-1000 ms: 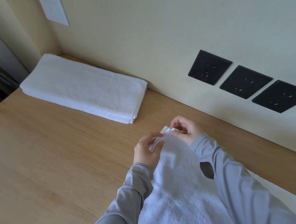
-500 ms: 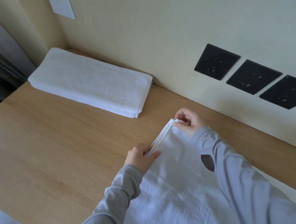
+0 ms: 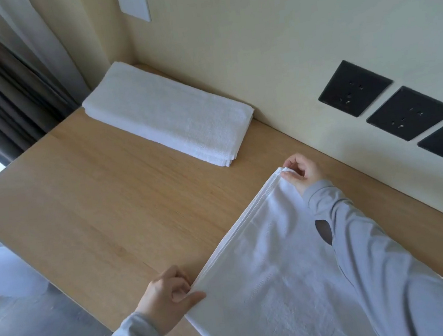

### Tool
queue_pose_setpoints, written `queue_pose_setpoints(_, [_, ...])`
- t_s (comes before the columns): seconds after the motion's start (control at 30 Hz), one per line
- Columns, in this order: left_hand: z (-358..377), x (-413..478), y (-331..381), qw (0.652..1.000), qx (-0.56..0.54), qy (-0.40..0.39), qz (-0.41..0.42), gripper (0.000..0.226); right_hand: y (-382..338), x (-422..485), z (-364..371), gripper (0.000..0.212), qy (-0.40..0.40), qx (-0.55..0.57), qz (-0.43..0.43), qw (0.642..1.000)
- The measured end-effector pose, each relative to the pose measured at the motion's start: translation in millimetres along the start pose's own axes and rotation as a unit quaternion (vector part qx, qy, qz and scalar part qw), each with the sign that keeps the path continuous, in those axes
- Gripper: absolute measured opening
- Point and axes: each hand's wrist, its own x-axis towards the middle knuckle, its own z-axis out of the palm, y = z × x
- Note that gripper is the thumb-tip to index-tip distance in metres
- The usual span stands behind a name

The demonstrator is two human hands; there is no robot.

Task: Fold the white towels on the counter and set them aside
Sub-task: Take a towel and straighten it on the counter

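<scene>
Stretching between both hands, the white towel (image 3: pixel 273 268) lies near the wall (image 3: pixel 269 48), bare wooden surface (image 3: pixel 93 207) at its left. The left hand (image 3: pixel 166 296) pinches its near corner, the right hand (image 3: pixel 301 172) its far corner; a folded towel (image 3: pixel 168 112) sits in the far corner.

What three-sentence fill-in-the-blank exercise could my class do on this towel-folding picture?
1. The left hand pinches the near corner of the held towel, and the right hand pinches its ____ corner.
2. The folded towel lies on the counter against the ____.
3. The number of black sockets in view is ____.

Missing words: far; wall; three
</scene>
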Motion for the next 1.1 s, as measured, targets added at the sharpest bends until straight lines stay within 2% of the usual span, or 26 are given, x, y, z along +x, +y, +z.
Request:
queue_pose_setpoints(0.2, [-3,-11,-4,1.0,0.008,0.0,0.012,0.017,3,5,11,0.031,-0.025,-0.03,0.023,0.999])
queue_pose_setpoints(0.33, [-1,-13,-4,0.999,0.022,-0.021,-0.015,0.028,2,9,13,0.03,-0.024,-0.037,0.025,0.999])
queue_pose_setpoints(0.5, [4,-19,-6,0.997,0.057,-0.017,-0.039,0.031,3,8,13,0.014,-0.022,-0.034,0.037,0.998])
queue_pose_setpoints(0.73, [9,-27,-11,0.998,0.021,0.022,-0.053,0.014,-6,8,5,0.011,-0.041,-0.029,0.044,0.998])
queue_pose_setpoints(0.83, [3,-26,-5,0.997,0.027,0.037,-0.057,0.02,-17,1,-15,0.009,0.005,-0.025,0.023,0.999])
queue_pose_setpoints(0.93, [-19,-16,19,0.996,0.04,0.075,-0.02,0.023,-36,-10,-45,0.011,0.085,0.024,-0.008,0.996])
queue_pose_setpoints(1.0, [-41,-6,44,0.992,0.046,0.113,0.036,0.03,-53,-20,-71,0.015,0.137,0.067,-0.039,0.987])
queue_pose_setpoints(1.1, [-78,9,90,0.974,0.054,0.161,0.153,0.023,-78,-40,-114,0.011,0.208,0.104,-0.087,0.969])
